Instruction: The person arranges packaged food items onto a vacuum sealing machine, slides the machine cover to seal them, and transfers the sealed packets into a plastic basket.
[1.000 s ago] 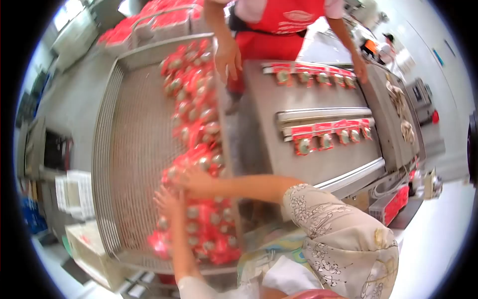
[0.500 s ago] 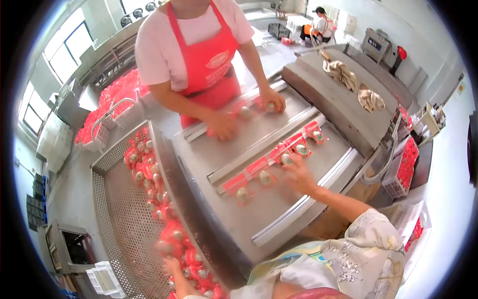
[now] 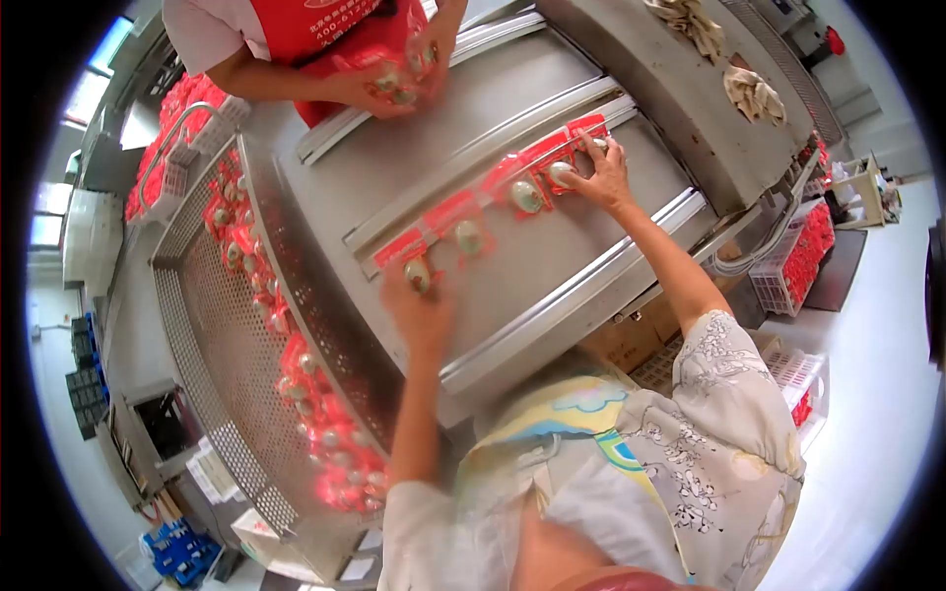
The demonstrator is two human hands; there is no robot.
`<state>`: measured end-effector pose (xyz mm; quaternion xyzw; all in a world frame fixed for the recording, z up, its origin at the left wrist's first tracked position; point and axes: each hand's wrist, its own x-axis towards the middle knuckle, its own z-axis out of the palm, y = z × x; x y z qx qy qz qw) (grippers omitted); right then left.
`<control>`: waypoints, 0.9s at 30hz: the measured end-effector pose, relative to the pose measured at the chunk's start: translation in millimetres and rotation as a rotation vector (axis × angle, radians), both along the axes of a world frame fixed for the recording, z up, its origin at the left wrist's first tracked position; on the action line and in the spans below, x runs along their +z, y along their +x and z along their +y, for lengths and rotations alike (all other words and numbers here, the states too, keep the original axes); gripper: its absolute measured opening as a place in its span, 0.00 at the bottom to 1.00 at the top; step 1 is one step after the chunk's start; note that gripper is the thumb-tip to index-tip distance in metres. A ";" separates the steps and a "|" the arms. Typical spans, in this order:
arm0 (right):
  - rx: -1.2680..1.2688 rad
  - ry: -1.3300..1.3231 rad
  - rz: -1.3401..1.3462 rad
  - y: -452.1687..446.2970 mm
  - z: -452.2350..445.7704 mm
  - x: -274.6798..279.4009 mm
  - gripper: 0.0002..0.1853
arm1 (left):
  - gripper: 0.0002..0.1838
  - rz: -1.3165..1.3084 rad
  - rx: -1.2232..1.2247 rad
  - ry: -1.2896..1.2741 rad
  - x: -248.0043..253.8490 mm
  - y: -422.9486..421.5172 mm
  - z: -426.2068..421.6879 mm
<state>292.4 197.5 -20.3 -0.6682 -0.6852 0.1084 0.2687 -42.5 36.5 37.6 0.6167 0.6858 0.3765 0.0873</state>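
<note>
A row of clear-and-red bags, each with a greenish egg in it, lies along a metal bar on the steel machine bed [image 3: 552, 258]. My right hand [image 3: 605, 179] is at the row's right end, its fingers curled over the last bagged egg [image 3: 598, 145] and its thumb by the neighbouring bagged egg [image 3: 561, 174]. Smeared by motion, my left hand [image 3: 422, 310] is at the left end, against the leftmost bagged egg [image 3: 418, 275]; its fingers are unclear. Between my hands lie more bagged eggs, such as the middle bagged egg [image 3: 526, 197].
Across the machine, a co-worker in a red apron [image 3: 325, 30] holds bagged eggs [image 3: 394, 87]. A perforated metal trough [image 3: 212, 340] at left holds many red bags. Cloths [image 3: 754, 96] lie on the machine's cover [image 3: 655, 74]. A white crate [image 3: 788, 271] stands at right.
My left hand has left the trough and come to the row's left end. My right hand has moved to its right end. The co-worker has lifted bagged eggs off the far bed.
</note>
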 end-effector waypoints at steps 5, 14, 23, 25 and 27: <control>0.099 0.087 -0.159 -14.5 -18.7 9.2 0.48 | 0.42 0.187 0.042 -0.025 -11.0 63.0 35.8; 0.234 0.064 0.032 -43.4 -54.2 23.8 0.32 | 0.34 0.245 -0.065 -0.033 -36.0 58.1 54.7; 0.173 -0.112 1.159 -37.1 -60.1 33.3 0.26 | 0.25 -0.642 -0.096 -0.167 -25.7 49.3 16.0; 0.249 -0.169 1.149 -59.6 -50.5 22.4 0.26 | 0.23 -1.251 -0.080 -0.273 -18.3 58.8 23.8; 0.306 -0.195 1.101 -84.5 -50.9 12.9 0.26 | 0.22 -1.269 -0.101 -0.309 -19.5 60.7 26.4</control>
